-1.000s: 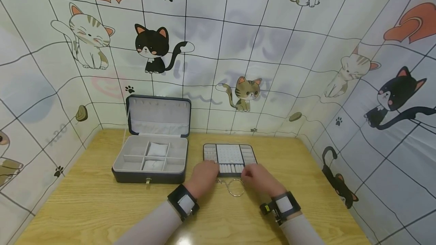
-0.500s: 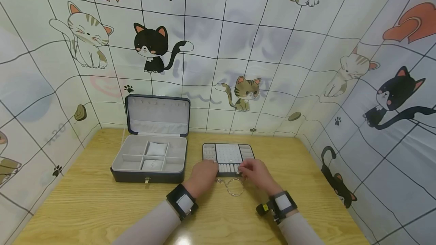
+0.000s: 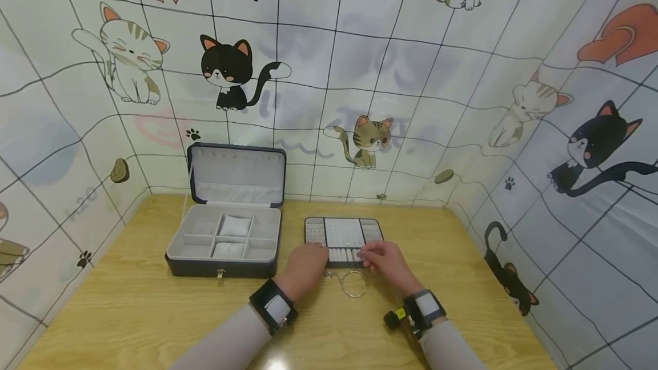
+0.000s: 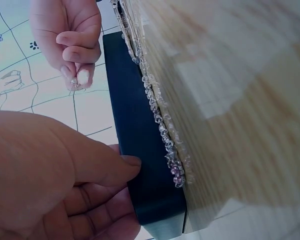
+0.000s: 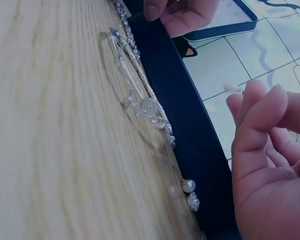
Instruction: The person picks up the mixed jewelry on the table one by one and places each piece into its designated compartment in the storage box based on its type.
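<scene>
My left hand [image 3: 305, 267] grips the front left corner of a dark-edged jewelry tray [image 3: 344, 232], its thumb pressed on the dark front side [image 4: 135, 120]. The tray has pale ring rolls [image 3: 343, 254] along its front. Above its front right part, my right hand [image 3: 389, 264] pinches a small pale, sparkling piece of jewelry [image 5: 233, 88]; fingers hide most of it, so its kind is unclear. On the table before the tray lie a round bangle [image 3: 353, 296], a glittering chain [image 4: 160, 127] and, further right, a pearl piece [image 5: 189, 186].
An open dark jewelry box [image 3: 223, 268] stands left of the tray, lid raised. Two of its compartments hold pale cushions [image 3: 237, 225]. Behind the wooden table [image 3: 154, 313] hangs a cat-patterned cloth [image 3: 308, 61], also at both sides.
My right hand has risen from the tray's front right edge and shifted slightly left over the ring rolls, the small piece now between its fingertips. My left hand stays at the tray's corner.
</scene>
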`<act>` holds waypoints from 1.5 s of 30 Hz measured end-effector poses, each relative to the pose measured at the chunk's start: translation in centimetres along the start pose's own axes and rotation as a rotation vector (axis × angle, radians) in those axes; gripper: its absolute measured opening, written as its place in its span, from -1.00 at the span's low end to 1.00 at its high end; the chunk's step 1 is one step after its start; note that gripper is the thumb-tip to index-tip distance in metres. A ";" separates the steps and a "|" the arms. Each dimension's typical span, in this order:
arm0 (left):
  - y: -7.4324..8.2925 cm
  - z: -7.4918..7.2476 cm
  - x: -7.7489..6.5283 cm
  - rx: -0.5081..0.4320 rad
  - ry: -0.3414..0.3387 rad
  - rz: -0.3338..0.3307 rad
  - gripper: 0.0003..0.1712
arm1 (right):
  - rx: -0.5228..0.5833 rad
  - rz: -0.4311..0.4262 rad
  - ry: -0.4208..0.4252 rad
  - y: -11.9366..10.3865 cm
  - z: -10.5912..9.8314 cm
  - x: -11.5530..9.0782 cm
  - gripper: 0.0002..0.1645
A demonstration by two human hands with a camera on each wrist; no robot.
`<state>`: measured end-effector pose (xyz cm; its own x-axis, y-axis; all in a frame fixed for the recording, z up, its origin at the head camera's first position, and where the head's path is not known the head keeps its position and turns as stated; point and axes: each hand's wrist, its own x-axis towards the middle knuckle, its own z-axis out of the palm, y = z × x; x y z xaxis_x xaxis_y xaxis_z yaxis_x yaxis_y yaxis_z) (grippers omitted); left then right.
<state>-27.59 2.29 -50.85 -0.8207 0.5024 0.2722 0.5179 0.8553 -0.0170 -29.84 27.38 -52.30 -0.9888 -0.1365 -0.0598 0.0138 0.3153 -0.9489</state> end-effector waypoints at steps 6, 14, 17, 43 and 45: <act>-0.1 -0.2 0.0 -0.003 0.006 0.010 -0.95 | 0.073 0.025 0.003 -0.1 0.0 -0.2 -0.85; -0.4 -0.1 0.1 0.009 0.024 0.011 -0.92 | 0.072 0.024 0.089 -0.8 0.2 0.2 -0.81; -0.4 -0.2 0.1 0.005 0.010 0.000 -0.93 | 0.073 0.024 0.085 -1.0 0.2 0.4 -0.74; -0.2 -0.2 0.1 0.014 -0.049 -0.014 -0.94 | 0.223 0.050 0.158 -1.1 -0.3 2.3 -0.64; -0.2 -0.1 0.0 0.007 -0.049 -0.015 -0.93 | 0.220 0.052 0.164 -1.0 -0.3 2.3 -0.62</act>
<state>-27.69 2.16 -50.76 -0.8392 0.4951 0.2248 0.5040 0.8635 -0.0202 -32.15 27.02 -51.44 -0.9965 0.0345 -0.0766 0.0798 0.1036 -0.9914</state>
